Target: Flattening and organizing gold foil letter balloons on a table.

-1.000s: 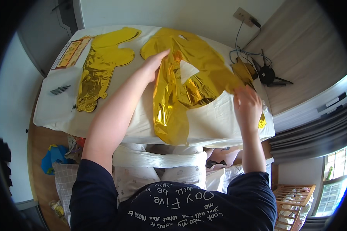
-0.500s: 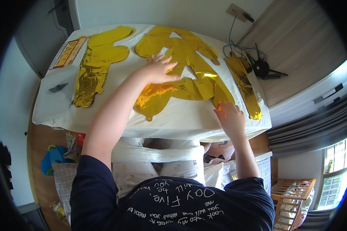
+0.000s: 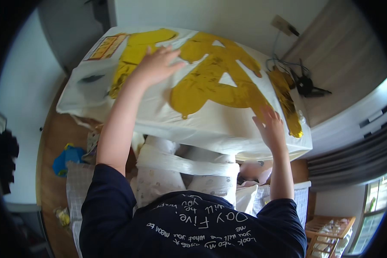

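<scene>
Uninflated gold foil balloons lie flat on a bench (image 3: 159, 118) spread with a white cloth. The largest gold shape (image 3: 215, 92), in the upper middle of the frame, has two triangular openings; whether it is a single balloon or two set close together, I cannot tell. A left-hand foil balloon (image 3: 142, 41) lies at upper left, partly hidden by the person's arm, and a narrow foil strip (image 3: 284, 96) lies to the right of the big shape.

The left hand (image 3: 155, 66) is blurred, its grip wide, with fingers spread over the left-hand balloon and the strip of cloth beside it; contact is unclear. The right hand (image 3: 273, 131) is at the lower right end of the large shape, thumb apart from bent fingers; whether its grip pinches the foil, I cannot tell.

An orange-and-white printed card (image 3: 107, 46) lies at the bench's upper left corner. A black router (image 3: 304, 85) with antennas stands at upper right, near a wall socket (image 3: 283, 25). On the floor at lower left is a blue bag (image 3: 68, 160); a slatted wooden rack (image 3: 327, 225) stands at lower right.
</scene>
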Available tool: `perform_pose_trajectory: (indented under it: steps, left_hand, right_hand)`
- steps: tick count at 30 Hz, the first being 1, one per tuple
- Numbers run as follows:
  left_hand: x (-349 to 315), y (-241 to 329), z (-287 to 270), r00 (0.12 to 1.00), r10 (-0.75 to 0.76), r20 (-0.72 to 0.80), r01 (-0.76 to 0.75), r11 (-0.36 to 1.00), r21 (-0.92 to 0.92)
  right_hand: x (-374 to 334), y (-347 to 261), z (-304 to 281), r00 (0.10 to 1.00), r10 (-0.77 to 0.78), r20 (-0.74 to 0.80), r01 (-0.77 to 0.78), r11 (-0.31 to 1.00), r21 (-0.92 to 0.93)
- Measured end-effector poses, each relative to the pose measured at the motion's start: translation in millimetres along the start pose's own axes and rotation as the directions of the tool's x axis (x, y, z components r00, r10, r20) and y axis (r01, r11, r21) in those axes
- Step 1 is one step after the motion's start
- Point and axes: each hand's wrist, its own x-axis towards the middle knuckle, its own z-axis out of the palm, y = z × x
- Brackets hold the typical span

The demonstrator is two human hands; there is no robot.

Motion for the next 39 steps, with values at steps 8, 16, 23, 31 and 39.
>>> perform_pose_trajectory:
  steps: [8, 16, 23, 31, 39]
  left_hand:
    - [-126, -133, -9, 0.606, -0.476, -0.638, 0.322, 0.880, -0.350]
    - [-174, -122, 26, 0.772, -0.271, -0.575, 0.296, 0.954, -0.051]
    - [-178, -124, 21, 0.827, -0.132, -0.546, 0.127, 0.991, -0.047]
    - [-143, -125, 37, 0.857, 0.033, -0.515, -0.045, 0.999, -0.011]
    - [-134, -126, 40, 0.938, 0.067, -0.339, -0.044, 0.996, 0.074]
  right_hand:
    - [76, -236, -3, 0.774, -0.616, -0.146, 0.569, 0.576, 0.587]
    - [118, -363, 68, 0.797, -0.603, -0.011, 0.545, 0.713, 0.440]
    - [127, -362, 78, 0.863, -0.504, 0.008, 0.407, 0.706, 0.580]
    - [169, -346, 95, 0.945, -0.247, 0.215, -0.159, 0.227, 0.961]
    - [240, -289, 74, 0.909, -0.013, 0.417, -0.413, -0.173, 0.894]
